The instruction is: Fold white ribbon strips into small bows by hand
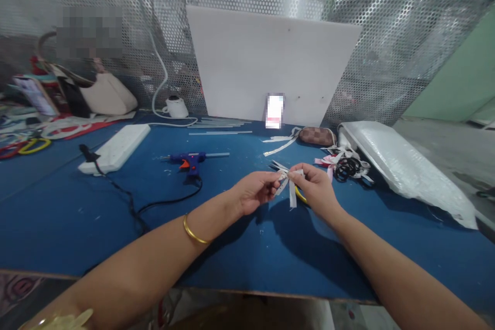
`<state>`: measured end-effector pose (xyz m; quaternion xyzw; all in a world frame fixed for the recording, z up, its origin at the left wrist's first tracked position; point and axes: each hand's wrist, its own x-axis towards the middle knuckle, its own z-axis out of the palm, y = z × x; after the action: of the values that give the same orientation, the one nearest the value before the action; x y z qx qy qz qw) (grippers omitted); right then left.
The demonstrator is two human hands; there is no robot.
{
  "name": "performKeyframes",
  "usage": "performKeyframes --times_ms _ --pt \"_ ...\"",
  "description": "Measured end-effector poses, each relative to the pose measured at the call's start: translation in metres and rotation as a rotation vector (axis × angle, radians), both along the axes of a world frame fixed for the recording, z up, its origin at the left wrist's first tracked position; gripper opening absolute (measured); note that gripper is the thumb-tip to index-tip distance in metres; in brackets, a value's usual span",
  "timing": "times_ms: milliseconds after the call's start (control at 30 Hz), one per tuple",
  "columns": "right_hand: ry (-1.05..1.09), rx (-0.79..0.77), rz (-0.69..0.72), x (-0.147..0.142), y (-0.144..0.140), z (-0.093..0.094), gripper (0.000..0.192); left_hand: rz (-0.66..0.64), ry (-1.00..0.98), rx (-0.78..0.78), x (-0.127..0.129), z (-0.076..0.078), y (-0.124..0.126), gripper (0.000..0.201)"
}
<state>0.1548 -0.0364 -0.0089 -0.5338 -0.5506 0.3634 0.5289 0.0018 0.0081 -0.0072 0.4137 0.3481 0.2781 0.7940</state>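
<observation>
Over the middle of the blue table, my left hand (260,191) and my right hand (315,188) meet at a white ribbon bow (293,193). The fingertips of both hands pinch it near its centre, and its tails hang down between them. Some of the bow is hidden by my fingers. Just behind and below my hands lies a pair of scissors (301,195) with yellow handles; its blades point away to the left. To the left, a blue glue gun (195,161) with an orange trigger rests on its side, a clear glue stick in its back end.
Glue sticks (220,133) lie near the back. A lit phone (274,111) leans on a white board (270,56). To the right are black hair ties (347,169) with ribbons, a brown pouch (317,136) and a plastic-wrapped package (402,165). A white power strip (116,149) sits left.
</observation>
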Motion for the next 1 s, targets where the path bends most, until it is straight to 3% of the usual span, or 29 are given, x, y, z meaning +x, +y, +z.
performKeyframes --times_ms 67,233,400,467,567,633,800,900,1000 --pt "-0.031 0.015 -0.036 0.0007 0.0004 0.0007 0.020 -0.008 -0.006 0.026 -0.0007 -0.0002 0.0010 0.024" --pt "0.122 -0.034 -0.093 0.0010 0.0021 0.0022 0.022 0.133 0.075 0.191 -0.0041 0.0019 0.0035 0.043" --pt "0.168 -0.043 -0.093 0.0002 0.0025 0.0033 0.024 0.150 0.116 0.342 -0.0031 0.0005 0.0034 0.037" --pt "0.161 -0.045 -0.080 0.0002 0.0027 0.0021 0.025 0.161 0.095 0.321 -0.0016 -0.0021 0.0033 0.029" --pt "0.121 -0.032 -0.086 0.0011 0.0036 -0.0009 0.024 0.125 0.023 0.125 0.0000 -0.0053 0.0032 0.022" --pt "0.096 -0.022 -0.109 0.0019 0.0041 -0.0025 0.023 0.101 0.017 0.087 0.0002 -0.0054 0.0023 0.024" --pt "0.048 -0.035 -0.071 0.0006 0.0020 -0.0017 0.021 0.091 0.077 0.308 -0.0004 -0.0016 -0.0022 0.034" --pt "0.046 -0.041 0.000 -0.0005 0.0013 -0.0002 0.023 0.141 0.097 0.344 0.0005 -0.0030 -0.0027 0.028" --pt "0.160 -0.033 -0.060 0.0018 0.0046 -0.0001 0.031 0.198 0.085 0.330 0.0016 -0.0052 -0.0011 0.027"
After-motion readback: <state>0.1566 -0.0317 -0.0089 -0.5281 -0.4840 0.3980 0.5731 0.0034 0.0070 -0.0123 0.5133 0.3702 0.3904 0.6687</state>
